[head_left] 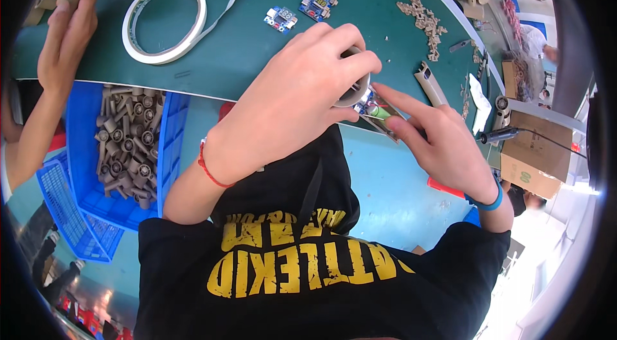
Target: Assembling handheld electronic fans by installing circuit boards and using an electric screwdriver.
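Observation:
My left hand is wrapped round the round head of a grey-beige fan housing, tilted above the table's near edge. At the housing's handle end, my right hand pinches the handle between thumb and fingers. Between the hands a small blue circuit board and a green cylindrical part show in the opened handle. My fingers hide much of the housing's inside. Beyond my left hand, several small blue circuit boards with displays lie on the green table.
A roll of white tape lies at the far left, its strip pulled out. A blue crate of housings stands below it. Another person's hand holds a housing. Small beige parts, a handle shell and a soldering iron lie right.

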`<action>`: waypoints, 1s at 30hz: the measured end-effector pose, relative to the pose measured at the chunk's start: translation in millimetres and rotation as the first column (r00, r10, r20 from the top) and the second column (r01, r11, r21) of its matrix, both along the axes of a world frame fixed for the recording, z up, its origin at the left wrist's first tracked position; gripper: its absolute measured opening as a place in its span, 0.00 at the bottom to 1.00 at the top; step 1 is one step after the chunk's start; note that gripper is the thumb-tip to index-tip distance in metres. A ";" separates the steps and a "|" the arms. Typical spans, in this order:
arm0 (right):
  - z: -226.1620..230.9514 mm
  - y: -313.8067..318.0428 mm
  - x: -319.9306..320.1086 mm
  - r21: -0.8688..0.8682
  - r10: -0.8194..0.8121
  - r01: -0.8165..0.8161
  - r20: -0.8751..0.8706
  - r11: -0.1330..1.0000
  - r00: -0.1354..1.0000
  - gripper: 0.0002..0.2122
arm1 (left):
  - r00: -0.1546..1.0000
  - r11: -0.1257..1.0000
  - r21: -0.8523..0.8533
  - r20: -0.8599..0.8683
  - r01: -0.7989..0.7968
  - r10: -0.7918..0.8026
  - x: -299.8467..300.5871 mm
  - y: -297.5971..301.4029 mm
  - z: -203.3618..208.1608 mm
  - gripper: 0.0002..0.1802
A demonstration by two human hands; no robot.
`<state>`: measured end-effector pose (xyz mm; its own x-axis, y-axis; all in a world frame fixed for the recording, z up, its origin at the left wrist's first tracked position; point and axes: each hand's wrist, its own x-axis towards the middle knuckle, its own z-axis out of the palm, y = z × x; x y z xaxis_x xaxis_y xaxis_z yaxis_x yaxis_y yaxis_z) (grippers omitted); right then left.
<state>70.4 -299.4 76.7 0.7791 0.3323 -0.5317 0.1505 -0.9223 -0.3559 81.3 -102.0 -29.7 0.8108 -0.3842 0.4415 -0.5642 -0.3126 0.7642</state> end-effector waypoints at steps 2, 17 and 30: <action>-0.5 -1.2 2.5 -0.032 0.076 -0.076 -0.004 0.997 0.997 0.19 | 1.000 1.000 0.008 -0.004 0.012 -0.012 -0.3 0.5 -0.1 0.29; 3.8 22.1 25.9 -0.248 0.239 -0.244 -0.049 0.938 0.970 0.09 | 0.998 0.999 0.049 0.057 0.004 -0.007 0.7 -1.2 -4.5 0.30; 2.0 22.9 3.2 -0.337 0.279 -0.205 0.187 0.919 0.942 0.08 | 0.998 0.998 0.031 0.040 0.049 -0.050 -2.5 -0.3 -2.8 0.27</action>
<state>73.7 -276.5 78.7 0.8071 0.3742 -0.4568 0.4256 -0.9048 0.0108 78.8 -102.3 -32.4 0.7720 -0.4371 0.4614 -0.6101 -0.3060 0.7309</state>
